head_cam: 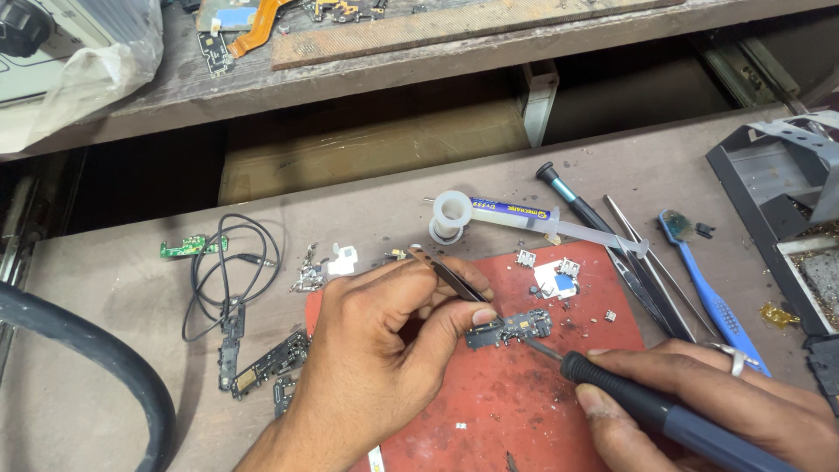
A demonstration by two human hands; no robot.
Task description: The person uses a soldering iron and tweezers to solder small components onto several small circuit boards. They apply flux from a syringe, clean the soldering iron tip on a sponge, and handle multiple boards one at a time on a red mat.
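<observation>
Red mat (pixel 498 411) on the counter (pixel 105 350), small dark circuit board (pixel 511 328) on it. Left hand (pixel 384 336) pinches tweezers (pixel 454 278), tips down at the board's left end. Right hand (pixel 699 398) wraps a soldering iron (pixel 638 398), tip touching the board. Flux syringe (pixel 524 217) and blue toothbrush (pixel 708 293) lie beyond

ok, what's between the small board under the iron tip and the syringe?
Head view: between the small board and the syringe lie a few loose metal connectors and a white-and-blue part on the red mat.
</observation>
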